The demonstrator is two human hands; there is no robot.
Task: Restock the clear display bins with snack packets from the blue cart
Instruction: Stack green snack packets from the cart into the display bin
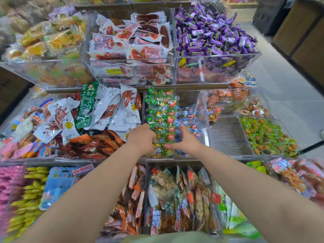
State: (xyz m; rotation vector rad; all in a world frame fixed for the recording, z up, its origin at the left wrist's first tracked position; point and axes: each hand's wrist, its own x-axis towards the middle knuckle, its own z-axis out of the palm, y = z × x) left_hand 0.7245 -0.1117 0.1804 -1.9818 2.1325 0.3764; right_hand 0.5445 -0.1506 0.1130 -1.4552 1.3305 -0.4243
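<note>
A long clear bag of green snack packets (162,118) stands tilted over a clear display bin (203,137) in the middle tier. My left hand (142,137) grips the bag's lower left side. My right hand (185,140) holds its lower right edge, fingers spread against the plastic. Blue packets (187,118) lie in the bin just right of the bag. The blue cart is out of view.
An empty bin compartment with a wooden floor (228,135) sits to the right, beside green round candies (268,135). White and red meat packets (112,111) fill the bin on the left. Purple candies (213,34) sit above. The aisle floor (289,88) runs along the right.
</note>
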